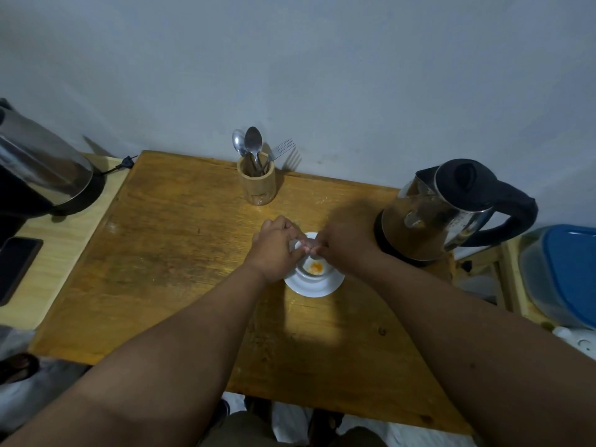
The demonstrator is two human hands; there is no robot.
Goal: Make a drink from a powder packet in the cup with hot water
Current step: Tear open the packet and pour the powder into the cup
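A white cup point(322, 273) stands on a white saucer point(314, 287) in the middle of the wooden table point(180, 253). Orange powder point(316, 268) lies at the cup's bottom. My left hand point(275, 245) and my right hand point(338, 245) meet just above the cup's far rim, both pinching a small pale powder packet point(303, 245), most of it hidden by my fingers. An electric kettle point(451, 208) with a black lid and handle stands on its base to the right of the cup.
A wooden holder point(257, 180) with spoons and a fork stands by the wall behind the cup. A second metal kettle point(42, 169) and a dark phone point(16, 266) are at the left. A blue-lidded container point(561, 279) sits at the right edge.
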